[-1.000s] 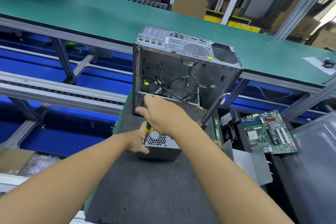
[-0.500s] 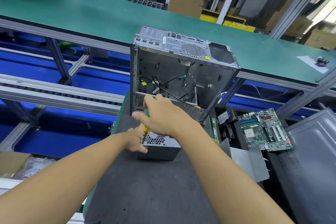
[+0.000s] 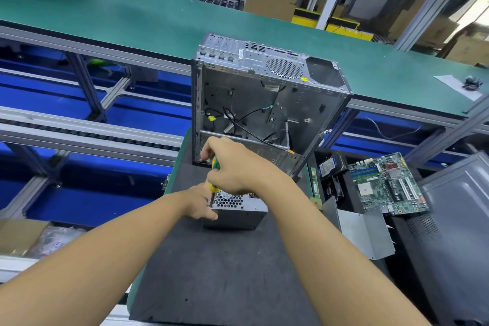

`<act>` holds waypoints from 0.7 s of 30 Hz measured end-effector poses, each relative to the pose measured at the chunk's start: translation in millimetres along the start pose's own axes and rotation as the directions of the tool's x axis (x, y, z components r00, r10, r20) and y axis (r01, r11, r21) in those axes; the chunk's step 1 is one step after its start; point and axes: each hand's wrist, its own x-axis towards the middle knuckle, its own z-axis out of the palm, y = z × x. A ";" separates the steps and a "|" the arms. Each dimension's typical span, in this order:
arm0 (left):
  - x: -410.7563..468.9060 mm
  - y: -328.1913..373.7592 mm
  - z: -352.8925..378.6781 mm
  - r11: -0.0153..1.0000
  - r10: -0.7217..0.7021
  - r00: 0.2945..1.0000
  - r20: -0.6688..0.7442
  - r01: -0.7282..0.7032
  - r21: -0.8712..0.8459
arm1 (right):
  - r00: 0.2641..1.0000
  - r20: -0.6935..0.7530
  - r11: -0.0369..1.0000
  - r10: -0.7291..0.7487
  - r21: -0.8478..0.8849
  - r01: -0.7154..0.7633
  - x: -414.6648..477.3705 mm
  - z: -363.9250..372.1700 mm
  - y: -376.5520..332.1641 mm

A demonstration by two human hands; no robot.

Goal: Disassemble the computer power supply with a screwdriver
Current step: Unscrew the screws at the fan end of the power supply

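A grey metal power supply (image 3: 236, 214) with a honeycomb grille on top stands on the dark mat (image 3: 225, 272). My left hand (image 3: 201, 202) holds its left side, fingers curled over the near left corner. My right hand (image 3: 235, 164) grips a green and yellow screwdriver (image 3: 213, 176) upright, its tip down at the top left corner of the power supply. Much of the handle is hidden inside my fist.
An open, stripped computer case (image 3: 264, 103) stands just behind the power supply. To the right lie a green motherboard (image 3: 386, 185), a hard drive (image 3: 329, 165), metal panels (image 3: 365, 230) and a grey side cover (image 3: 460, 219). A green conveyor belt (image 3: 132, 18) runs behind.
The screwdriver handle shows more above my right fist and my grip has shifted slightly. The power supply and my left hand stay in place.
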 end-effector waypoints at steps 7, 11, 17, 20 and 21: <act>-2.4 2.0 -2.8 0.999 0.035 0.999 -0.015 -0.035 -0.038 | 0.979 -0.190 0.968 0.076 -0.220 -0.118 4.0 10.9 -0.5; -2.7 1.1 -3.3 0.997 0.040 0.999 -0.005 -0.040 -0.059 | 0.981 -0.196 0.992 0.010 -0.119 -0.034 4.5 9.9 0.6; 1.2 2.7 -5.1 1.000 0.021 1.000 0.005 -0.021 0.011 | 0.997 -0.066 0.999 0.032 0.026 -0.030 1.8 -2.2 0.9; 1.4 3.3 -6.0 0.997 -0.014 1.000 0.017 0.013 0.071 | 0.994 -0.109 0.997 0.030 -0.068 -0.038 2.1 2.2 0.4; 1.7 2.9 -5.6 0.998 -0.018 1.000 0.015 0.017 0.057 | 0.988 -0.153 0.986 0.034 -0.157 -0.058 2.6 5.0 0.5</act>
